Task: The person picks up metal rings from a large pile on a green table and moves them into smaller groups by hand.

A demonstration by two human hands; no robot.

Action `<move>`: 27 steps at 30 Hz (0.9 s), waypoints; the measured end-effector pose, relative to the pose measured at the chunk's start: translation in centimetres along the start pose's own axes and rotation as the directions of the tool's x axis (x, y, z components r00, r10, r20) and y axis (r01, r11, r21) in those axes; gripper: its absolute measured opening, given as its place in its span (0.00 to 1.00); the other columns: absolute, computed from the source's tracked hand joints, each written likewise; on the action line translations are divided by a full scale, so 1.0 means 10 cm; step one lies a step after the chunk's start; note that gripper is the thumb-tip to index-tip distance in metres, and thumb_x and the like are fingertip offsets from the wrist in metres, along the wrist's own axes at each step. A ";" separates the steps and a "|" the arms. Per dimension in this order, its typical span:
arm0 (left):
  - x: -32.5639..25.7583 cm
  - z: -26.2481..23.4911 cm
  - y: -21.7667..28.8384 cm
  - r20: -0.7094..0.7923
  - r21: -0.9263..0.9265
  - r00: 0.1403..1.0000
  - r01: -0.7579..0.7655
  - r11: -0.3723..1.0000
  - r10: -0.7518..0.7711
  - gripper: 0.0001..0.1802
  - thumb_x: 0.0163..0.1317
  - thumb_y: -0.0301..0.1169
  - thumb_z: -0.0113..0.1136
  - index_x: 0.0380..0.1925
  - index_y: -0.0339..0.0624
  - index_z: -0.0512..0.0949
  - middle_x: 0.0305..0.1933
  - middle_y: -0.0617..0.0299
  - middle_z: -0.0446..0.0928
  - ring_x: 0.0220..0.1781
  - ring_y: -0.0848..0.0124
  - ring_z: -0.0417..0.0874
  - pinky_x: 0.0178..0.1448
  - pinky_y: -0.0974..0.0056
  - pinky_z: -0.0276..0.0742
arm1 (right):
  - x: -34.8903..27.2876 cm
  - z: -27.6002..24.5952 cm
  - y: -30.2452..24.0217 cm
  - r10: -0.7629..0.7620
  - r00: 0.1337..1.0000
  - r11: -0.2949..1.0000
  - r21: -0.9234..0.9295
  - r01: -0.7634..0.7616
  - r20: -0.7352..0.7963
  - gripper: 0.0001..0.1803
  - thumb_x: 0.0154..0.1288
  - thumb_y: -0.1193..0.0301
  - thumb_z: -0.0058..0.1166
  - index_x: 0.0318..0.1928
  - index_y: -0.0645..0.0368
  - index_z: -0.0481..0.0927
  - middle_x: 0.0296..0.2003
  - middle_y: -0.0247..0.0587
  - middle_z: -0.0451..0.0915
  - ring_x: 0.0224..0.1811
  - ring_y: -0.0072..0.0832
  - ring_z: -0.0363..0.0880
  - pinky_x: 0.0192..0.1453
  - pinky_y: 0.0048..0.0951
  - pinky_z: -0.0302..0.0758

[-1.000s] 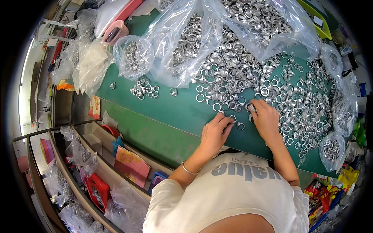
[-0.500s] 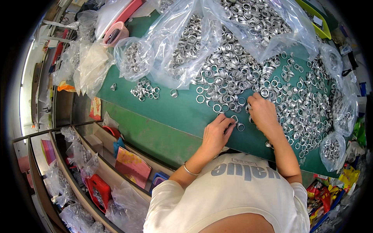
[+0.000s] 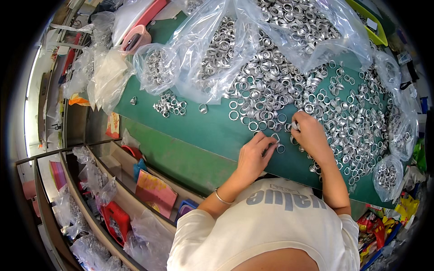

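A wide heap of small silver metal rings covers the right half of a green table top. My left hand lies on the green surface at the heap's near edge, and its fingertips pinch a single metal ring; another loose ring lies just beside them. My right hand rests on the heap a little to the right, with its fingers closed on a few stacked rings. A thin bracelet circles my left wrist.
Clear plastic bags of rings spill across the far side, and smaller filled bags sit at the left and right. A small cluster of rings lies apart. Shelves with bags and red boxes stand below left.
Both hands have shifted slightly along the heap's near edge. My left fingers reached forward onto a ring, while my right hand stayed closed on its rings.
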State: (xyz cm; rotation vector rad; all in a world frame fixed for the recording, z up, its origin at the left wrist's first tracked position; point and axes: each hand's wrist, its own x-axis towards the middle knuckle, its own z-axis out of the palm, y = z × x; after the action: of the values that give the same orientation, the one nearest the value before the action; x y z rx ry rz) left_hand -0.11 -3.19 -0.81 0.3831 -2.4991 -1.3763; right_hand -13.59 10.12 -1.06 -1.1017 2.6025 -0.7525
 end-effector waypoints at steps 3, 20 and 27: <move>0.01 0.00 0.00 -0.004 0.007 1.000 -0.001 1.000 0.001 0.09 0.49 0.19 0.65 0.32 0.37 0.79 0.26 0.60 0.70 0.21 0.68 0.72 0.26 0.66 0.68 | -0.01 -0.02 0.00 -0.004 1.000 0.999 0.032 0.005 -0.009 0.06 0.50 0.77 0.54 0.31 0.63 0.74 0.32 0.48 0.77 0.30 0.46 0.79 0.32 0.43 0.76; 0.00 0.05 -0.03 -0.006 -0.007 1.000 0.016 1.000 -0.016 0.09 0.49 0.18 0.65 0.32 0.36 0.79 0.25 0.60 0.70 0.21 0.70 0.70 0.26 0.67 0.67 | -0.02 0.07 -0.11 0.002 1.000 1.000 -0.021 -0.002 0.013 0.08 0.49 0.78 0.55 0.32 0.63 0.74 0.32 0.49 0.76 0.31 0.47 0.79 0.33 0.44 0.76; 0.00 0.04 -0.01 -0.013 -0.012 1.000 -0.003 1.000 0.003 0.08 0.49 0.18 0.65 0.31 0.36 0.79 0.25 0.60 0.70 0.22 0.70 0.70 0.27 0.66 0.67 | 0.04 0.08 -0.09 0.024 0.999 0.994 -0.104 -0.020 0.035 0.07 0.48 0.78 0.55 0.30 0.64 0.74 0.31 0.49 0.76 0.30 0.47 0.79 0.33 0.43 0.76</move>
State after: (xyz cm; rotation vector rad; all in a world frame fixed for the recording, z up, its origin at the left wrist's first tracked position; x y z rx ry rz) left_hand -0.24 -2.94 -1.14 0.3848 -2.4788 -1.3827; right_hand -13.05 9.01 -1.22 -1.1018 2.6450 -0.5930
